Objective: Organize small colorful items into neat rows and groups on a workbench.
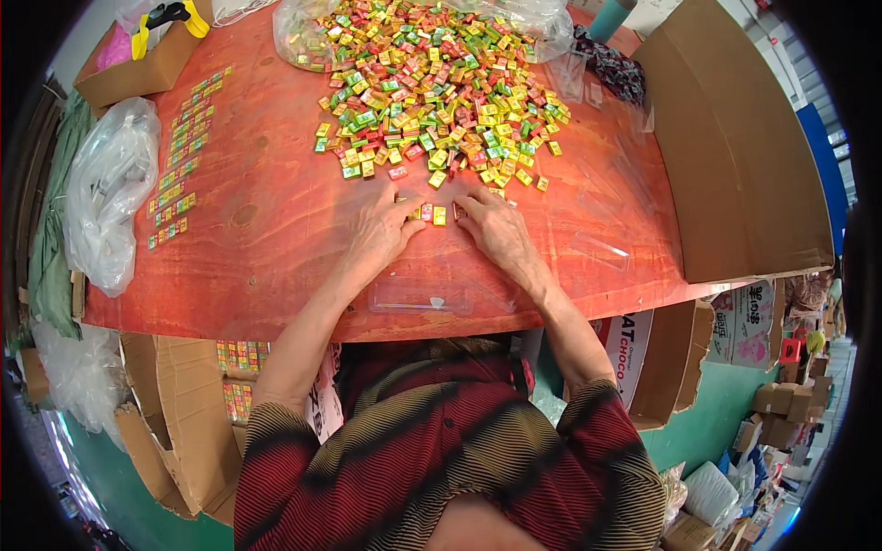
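Observation:
Side by side on the red tabletop, my two hands work at a short row of small candy-sized boxes. My left hand [380, 227] is closed, its thumb and fingers against a small yellow box [416, 214] at the row's left end. Beside that lie a red box [426, 212] and a yellow box [439, 216], in the gap between the hands. At the right end my right hand [497, 227] pinches a small red box [459, 211], partly hidden by its fingers. Just beyond is a big loose pile of red, yellow and green boxes [441, 101].
Clear plastic trays [418, 296] lie near the table's front edge and at right [602, 251]. Several rows of boxes [188, 138] line the left, beside a plastic bag [112, 193]. A cardboard box [138, 83] stands far left; a tall cardboard panel [735, 147] bounds the right.

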Motion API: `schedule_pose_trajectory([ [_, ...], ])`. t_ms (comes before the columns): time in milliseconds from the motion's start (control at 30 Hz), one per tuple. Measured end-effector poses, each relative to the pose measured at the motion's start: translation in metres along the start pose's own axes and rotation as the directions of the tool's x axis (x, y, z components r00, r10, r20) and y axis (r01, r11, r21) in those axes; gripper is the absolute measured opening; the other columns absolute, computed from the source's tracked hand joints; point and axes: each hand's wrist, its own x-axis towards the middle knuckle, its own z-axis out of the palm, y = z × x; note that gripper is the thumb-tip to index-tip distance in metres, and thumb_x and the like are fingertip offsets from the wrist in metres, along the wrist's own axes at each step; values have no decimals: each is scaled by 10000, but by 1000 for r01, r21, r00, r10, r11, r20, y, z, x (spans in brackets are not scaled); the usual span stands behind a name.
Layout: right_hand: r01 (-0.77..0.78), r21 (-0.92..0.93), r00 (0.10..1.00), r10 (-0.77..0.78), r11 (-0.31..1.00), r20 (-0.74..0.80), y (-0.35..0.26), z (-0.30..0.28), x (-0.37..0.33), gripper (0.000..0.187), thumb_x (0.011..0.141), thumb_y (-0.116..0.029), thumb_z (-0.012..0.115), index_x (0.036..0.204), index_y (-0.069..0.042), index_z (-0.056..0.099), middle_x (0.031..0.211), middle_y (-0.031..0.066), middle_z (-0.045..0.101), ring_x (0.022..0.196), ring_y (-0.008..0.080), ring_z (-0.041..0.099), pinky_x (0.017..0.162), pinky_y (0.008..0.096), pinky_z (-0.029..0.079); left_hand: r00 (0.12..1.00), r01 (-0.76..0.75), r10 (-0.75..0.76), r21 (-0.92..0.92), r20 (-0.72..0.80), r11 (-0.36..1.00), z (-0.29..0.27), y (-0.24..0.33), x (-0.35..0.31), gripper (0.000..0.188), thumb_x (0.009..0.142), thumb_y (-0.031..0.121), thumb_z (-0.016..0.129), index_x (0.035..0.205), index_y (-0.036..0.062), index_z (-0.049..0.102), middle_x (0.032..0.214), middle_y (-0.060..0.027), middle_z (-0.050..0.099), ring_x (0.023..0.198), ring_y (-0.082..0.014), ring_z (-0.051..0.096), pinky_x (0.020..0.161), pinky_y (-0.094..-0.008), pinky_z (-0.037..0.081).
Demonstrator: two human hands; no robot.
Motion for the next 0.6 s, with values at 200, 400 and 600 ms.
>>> schedule_pose_trajectory([
  [200, -7, 51, 1000, 8, 999, -17, 3, -15, -9, 389, 729, -117, 638, 1101, -60, 536, 1103, 120, 528, 979, 310, 536, 793, 367, 460, 1000, 6, -6, -15, -2, 1000, -3, -1, 0, 361, 699, 140, 689, 1045, 90, 596, 915, -118, 464, 823, -306, 527, 690, -398, 434],
  [400, -162, -167, 986, 155, 972, -56, 26, -26, -19, 416, 725, -156, 658, 1115, -76, 538, 1129, 112, 522, 987, 303, 538, 783, 361, 470, 999, 11, -9, -50, 35, 999, -7, 0, 0, 400, 711, 132, 680, 1091, 100, 558, 950, -133, 472, 849, -328, 534, 706, -417, 443],
  [600, -10, 7, 996, 11, 1000, -90, 1, -12, -5, 415, 727, -161, 659, 1111, -76, 528, 1068, 131, 528, 949, 314, 545, 759, 368, 470, 997, 20, -12, -117, 74, 993, -12, -1, 2, 387, 724, 102, 667, 1094, 78, 558, 988, -140, 474, 914, -320, 524, 778, -395, 439],
])
